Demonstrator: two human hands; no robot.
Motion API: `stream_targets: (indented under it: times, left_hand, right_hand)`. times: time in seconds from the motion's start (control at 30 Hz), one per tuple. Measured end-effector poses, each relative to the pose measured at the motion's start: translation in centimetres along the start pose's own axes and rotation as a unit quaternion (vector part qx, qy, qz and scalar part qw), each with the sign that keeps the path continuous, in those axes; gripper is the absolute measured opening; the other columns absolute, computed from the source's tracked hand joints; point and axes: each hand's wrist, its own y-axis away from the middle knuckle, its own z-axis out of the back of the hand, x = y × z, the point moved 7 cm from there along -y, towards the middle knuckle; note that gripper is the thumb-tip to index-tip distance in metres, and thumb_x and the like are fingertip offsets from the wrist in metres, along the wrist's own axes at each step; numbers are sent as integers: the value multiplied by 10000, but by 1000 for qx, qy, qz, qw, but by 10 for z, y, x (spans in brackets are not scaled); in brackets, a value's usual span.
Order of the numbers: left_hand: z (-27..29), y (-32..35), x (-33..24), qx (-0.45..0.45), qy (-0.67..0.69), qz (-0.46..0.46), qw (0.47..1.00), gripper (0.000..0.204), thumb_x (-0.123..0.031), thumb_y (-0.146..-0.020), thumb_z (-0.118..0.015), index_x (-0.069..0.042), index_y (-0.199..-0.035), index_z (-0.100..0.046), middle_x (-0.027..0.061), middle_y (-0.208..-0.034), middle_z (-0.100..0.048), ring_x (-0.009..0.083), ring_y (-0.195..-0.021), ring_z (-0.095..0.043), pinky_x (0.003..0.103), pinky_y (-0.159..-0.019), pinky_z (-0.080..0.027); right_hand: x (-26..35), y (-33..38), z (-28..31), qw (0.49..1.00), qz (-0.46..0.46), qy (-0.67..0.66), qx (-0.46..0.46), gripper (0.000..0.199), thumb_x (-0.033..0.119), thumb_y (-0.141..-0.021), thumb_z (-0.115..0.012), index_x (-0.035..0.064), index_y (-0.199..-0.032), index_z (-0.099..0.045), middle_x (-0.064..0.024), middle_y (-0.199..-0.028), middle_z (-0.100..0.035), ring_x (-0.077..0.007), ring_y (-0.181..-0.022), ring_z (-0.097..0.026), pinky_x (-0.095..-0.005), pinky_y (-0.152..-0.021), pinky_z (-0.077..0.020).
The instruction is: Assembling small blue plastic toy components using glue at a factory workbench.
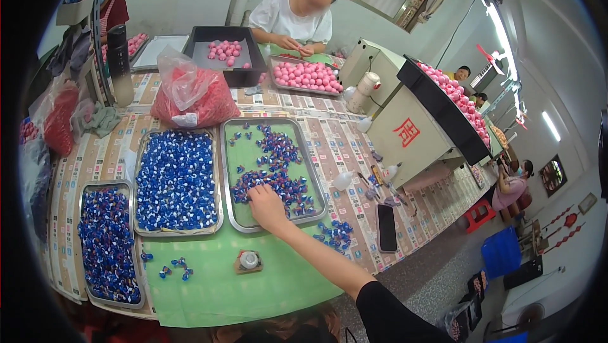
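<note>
Green sheeting covers the near part of a long worktable (209, 286) in a busy workshop, with patterned paper under the trays farther back. On it the person's right hand (266, 207) lies palm down inside the middle metal tray (229, 172), fingers curled onto a cluster of blue-and-white wrapped candies (278, 181); whether it has pinched one cannot be told. Only this hand shows. Left of the middle tray sits a tray heaped full of the same candies (176, 179), and farther left a third full tray (106, 241). Just right of the middle tray a few loose candies (335, 234) lie beside a dark phone (386, 227). Near its front edge stands a small tape dispenser (248, 260). Behind the middle tray rests a clear bag of red pieces (193, 97), and beyond that a seated person in white (292, 20) works by a tray of pink balls (307, 76)
</note>
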Motion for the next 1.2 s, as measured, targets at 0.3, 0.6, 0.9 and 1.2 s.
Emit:
stream_targets:
  times: [0.3,0.6,0.9,1.2]
  left_hand:
    - [95,155,61,-511,210,420,720,213,-108,-911,-377,-44,-1105,-434,77,-887,-469,126,-634,-424,211,-465,-382]
    - [106,249,93,-549,178,561,594,321,129,-756,-428,-43,-1020,-484,138,-959,-518,226,-888,-528,299,-799,-472]
    - [106,266,100,-537,267,578,553,141,-187,-893,-469,-72,-965,-509,70,-875,-559,93,-605,-495,179,-482,-418]
    - [133,283,108,-490,163,593,618,242,-355,-902,-427,-122,-884,-492,-53,-612,-416,43,-437,-339,186,-386,-267]
  right_hand:
    - [6,9,30,983,-70,-169,-31,114,4,-726,-524,10,-840,-527,-122,-858,-526,-299,-806,-539,-375,-699,-444]
    - [9,22,53,978,-26,-190,-84,180,-25,-731,-543,5,-908,-542,-125,-925,-537,-285,-841,-554,-331,-683,-468]
    - [20,62,84,936,-139,-299,-122,207,16,-758,-580,7,-963,-554,-115,-916,-565,-230,-786,-548,-307,-647,-459]
    - [14,136,46,749,-356,-559,-14,232,51,-783,-594,-6,-1005,-561,-36,-805,-583,-101,-731,-547,-226,-679,-437]
